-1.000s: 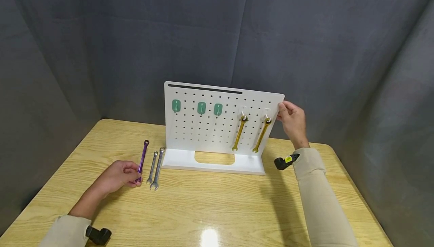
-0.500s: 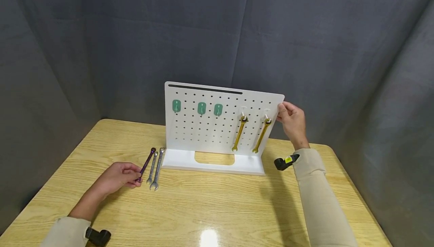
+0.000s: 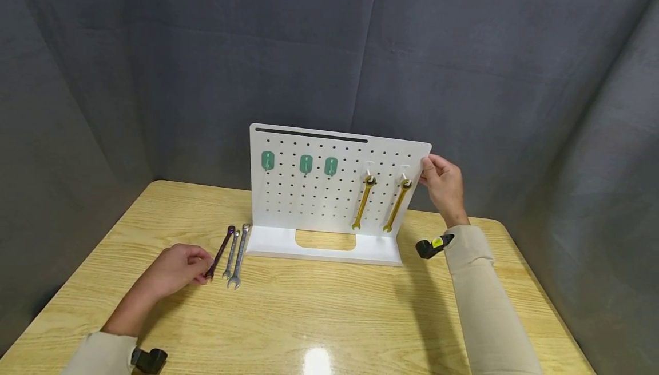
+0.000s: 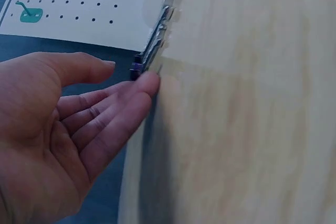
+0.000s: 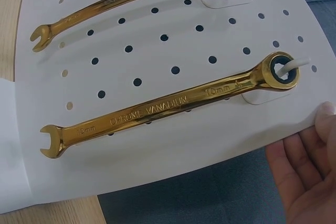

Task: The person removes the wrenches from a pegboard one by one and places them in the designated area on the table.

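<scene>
At the left of the head view a purple wrench (image 3: 222, 250) lies slanted on the table beside two silver wrenches (image 3: 239, 256). My left hand (image 3: 177, 269) is right at its lower end; in the left wrist view the thumb stands apart from the relaxed fingers (image 4: 113, 124), whose tips are beside the wrenches. With thumb and fingers, my right hand (image 3: 445, 186) pinches the right edge of the white pegboard (image 3: 293, 192). Two gold wrenches hang by their ring ends on white hooks near that hand; the outer gold wrench (image 5: 157, 106) reads 10mm.
Three green hooks (image 3: 306, 163) sit on the left and middle of the pegboard with nothing hanging on them. The board's white base (image 3: 273, 243) stands on a wooden table (image 3: 334, 306). A grey curtain (image 3: 309, 49) closes off the back and sides.
The purple wrench's upper end has swung right and down beside the silver wrenches. My left fingers have let go of it and drawn slightly left. The right hand stays on the board.
</scene>
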